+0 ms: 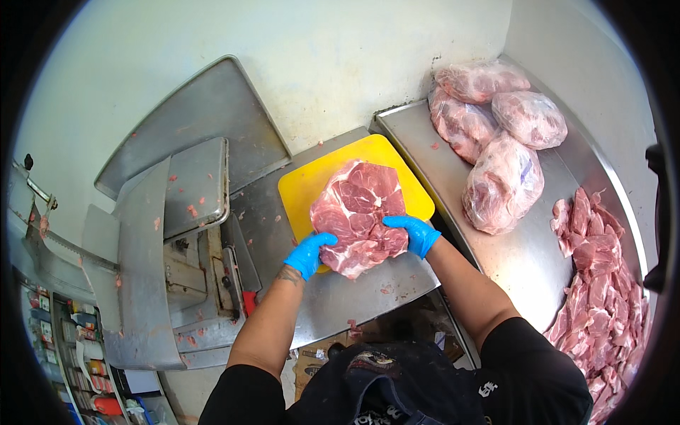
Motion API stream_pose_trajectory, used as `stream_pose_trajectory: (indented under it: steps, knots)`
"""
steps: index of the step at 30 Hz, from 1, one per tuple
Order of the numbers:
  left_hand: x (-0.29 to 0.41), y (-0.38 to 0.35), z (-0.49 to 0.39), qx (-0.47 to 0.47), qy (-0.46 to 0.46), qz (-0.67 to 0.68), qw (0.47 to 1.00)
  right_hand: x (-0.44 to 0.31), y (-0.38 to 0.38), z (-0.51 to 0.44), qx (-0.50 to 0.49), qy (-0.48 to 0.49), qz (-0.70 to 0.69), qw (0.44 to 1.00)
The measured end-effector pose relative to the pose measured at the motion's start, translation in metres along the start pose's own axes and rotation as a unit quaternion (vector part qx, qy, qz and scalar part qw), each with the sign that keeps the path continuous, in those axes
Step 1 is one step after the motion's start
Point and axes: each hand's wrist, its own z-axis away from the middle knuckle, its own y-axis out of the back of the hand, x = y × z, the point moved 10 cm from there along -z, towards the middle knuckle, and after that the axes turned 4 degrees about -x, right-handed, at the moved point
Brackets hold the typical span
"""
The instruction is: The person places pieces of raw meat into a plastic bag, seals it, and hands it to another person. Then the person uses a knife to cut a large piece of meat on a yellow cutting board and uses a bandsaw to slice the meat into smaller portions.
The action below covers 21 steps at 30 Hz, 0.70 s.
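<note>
A large raw cut of meat [361,204] with white fat seams lies over the yellow cutting board [303,186], its near end reaching past the board's front edge. My left hand [309,254], in a blue glove, grips its lower left side with the thumb on top. On the right side, my gloved right hand [414,232] holds it the same way. Both hands' fingers are partly hidden beneath or behind the meat. To the left of the board, a knife blade [243,255] with a red handle [249,303] rests beside the machine.
A band saw [79,249] with a metal table [141,265] stands at left, scraps on it. Metal trays [202,117] lean on the wall. Several plastic-wrapped meat pieces [504,180] and a heap of cut meat [600,287] lie on the right steel counter [510,265]. Shelves [79,361] hold packages.
</note>
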Motion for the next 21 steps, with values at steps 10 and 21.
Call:
stream_pose_trajectory:
  steps: [10, 21]
  knots:
    - [0.045, -0.07, 0.104, -0.026, -0.206, 0.02, 0.978, -0.006, -0.024, 0.068, -0.032, 0.138, 0.009, 0.99]
    - [0.246, -0.138, 0.352, 0.15, -0.588, -0.13, 0.785, -0.15, -0.292, 0.139, -0.158, 0.381, 0.368, 0.834]
